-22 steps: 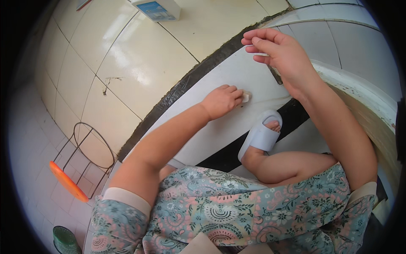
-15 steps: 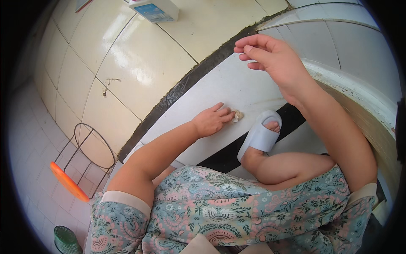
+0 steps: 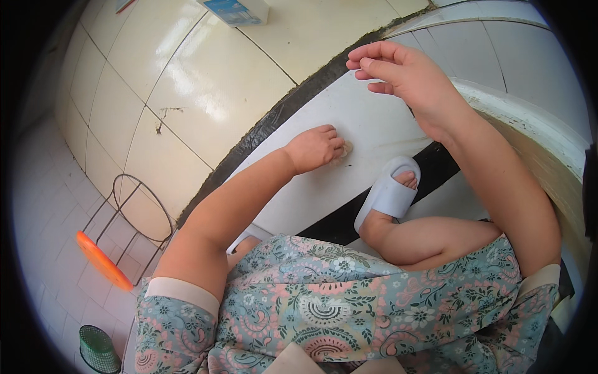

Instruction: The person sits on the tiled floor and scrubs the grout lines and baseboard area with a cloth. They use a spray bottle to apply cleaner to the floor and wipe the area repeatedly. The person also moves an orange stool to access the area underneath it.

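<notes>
My left hand (image 3: 314,149) presses down on the white stone slab (image 3: 293,199), its fingers curled over a crumpled, beige-white wad of tissue or cloth (image 3: 347,150). Most of the wad is hidden under the fingers. A small dark speck lies on the slab just beside it. My right hand (image 3: 408,78) hangs in the air above the slab's far right end. Its fingers are loosely bent and apart, with nothing between them.
A slippered foot (image 3: 387,193) stands right of the left hand, by a black strip (image 3: 336,227). Beyond the slab's dark edge lie cream tiles (image 3: 187,93) with a white bottle (image 3: 240,11). An orange-seated stool (image 3: 103,260) and green mesh basket (image 3: 98,350) are at left.
My left hand has slid a little farther away across the slab with the wad, and its fingers have curled in more. The right hand holds nearly the same pose.
</notes>
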### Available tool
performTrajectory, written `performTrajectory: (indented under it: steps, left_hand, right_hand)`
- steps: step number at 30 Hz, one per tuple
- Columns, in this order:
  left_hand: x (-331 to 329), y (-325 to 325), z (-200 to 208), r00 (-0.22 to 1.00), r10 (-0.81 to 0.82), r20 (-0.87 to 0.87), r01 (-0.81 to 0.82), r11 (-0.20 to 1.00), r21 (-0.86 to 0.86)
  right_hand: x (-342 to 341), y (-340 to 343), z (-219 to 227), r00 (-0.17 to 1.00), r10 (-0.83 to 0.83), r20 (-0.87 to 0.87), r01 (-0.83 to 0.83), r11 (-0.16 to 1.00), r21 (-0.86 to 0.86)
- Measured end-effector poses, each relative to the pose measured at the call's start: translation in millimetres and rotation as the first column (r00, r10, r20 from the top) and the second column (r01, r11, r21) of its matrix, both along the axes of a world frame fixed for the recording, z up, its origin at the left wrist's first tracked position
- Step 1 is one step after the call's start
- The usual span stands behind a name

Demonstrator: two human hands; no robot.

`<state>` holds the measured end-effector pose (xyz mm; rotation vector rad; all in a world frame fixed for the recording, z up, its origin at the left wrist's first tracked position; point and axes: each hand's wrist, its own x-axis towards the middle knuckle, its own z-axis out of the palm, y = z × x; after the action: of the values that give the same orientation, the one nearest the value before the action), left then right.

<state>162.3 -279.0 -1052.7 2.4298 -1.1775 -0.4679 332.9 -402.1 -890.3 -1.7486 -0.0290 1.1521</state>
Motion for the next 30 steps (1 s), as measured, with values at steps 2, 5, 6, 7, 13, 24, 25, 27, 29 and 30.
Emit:
performTrajectory:
  steps: [2,5,6,7,13,24,25,27,29,30]
  left_hand:
    - [-5.6,-5.1,-1.9,0.990,0.104,-0.097,-0.114,0.988,-0.105]
    - [-21.9,-24.7,-3.7,0.977,0.108,-0.185,-0.136,0.980,-0.148]
    - [-30.9,-33.0,-4.3,0.980,0.103,-0.169,-0.125,0.984,-0.127]
    - [-38.9,-40.4,-4.3,0.983,0.098,-0.154,-0.115,0.988,-0.107]
    - [-60.2,-35.7,2.9,0.994,-0.054,0.095,0.038,0.986,0.165]
    - [-43.0,89.2,7.9,0.992,0.065,0.112,-0.068,0.997,0.024]
    - [-40.4,91.0,7.2,0.978,0.201,0.046,-0.201,0.979,-0.007]
    - [-30.2,92.9,8.4,0.888,0.448,-0.107,-0.455,0.889,-0.050]
    - [-9.4,103.0,8.9,0.797,0.603,-0.024,-0.603,0.795,-0.067]
    - [3.8,108.9,12.9,0.780,0.626,0.030,-0.625,0.780,-0.024]
  right_hand:
    - [-0.7,-0.2,-0.1,1.000,-0.017,-0.021,0.016,1.000,-0.006]
    - [0.0,-2.6,0.0,1.000,-0.021,-0.016,0.021,1.000,0.003]
    - [0.4,-1.9,-0.7,1.000,-0.015,-0.012,0.015,1.000,0.012]
    - [0.2,-1.0,-1.0,1.000,-0.018,-0.011,0.019,1.000,0.006]
    - [1.2,-6.1,0.4,0.988,-0.138,0.074,0.141,0.990,-0.033]
    - [6.9,-4.2,0.2,0.979,-0.194,0.058,0.197,0.979,-0.061]
    - [7.1,-3.9,-0.1,0.979,-0.197,0.059,0.200,0.978,-0.066]
    - [7.5,-5.1,-4.5,0.977,-0.207,0.056,0.211,0.973,-0.089]
    - [6.8,-6.7,-9.3,0.978,-0.204,0.039,0.207,0.972,-0.110]
    - [4.6,-9.2,-8.2,0.978,-0.206,0.031,0.208,0.972,-0.112]
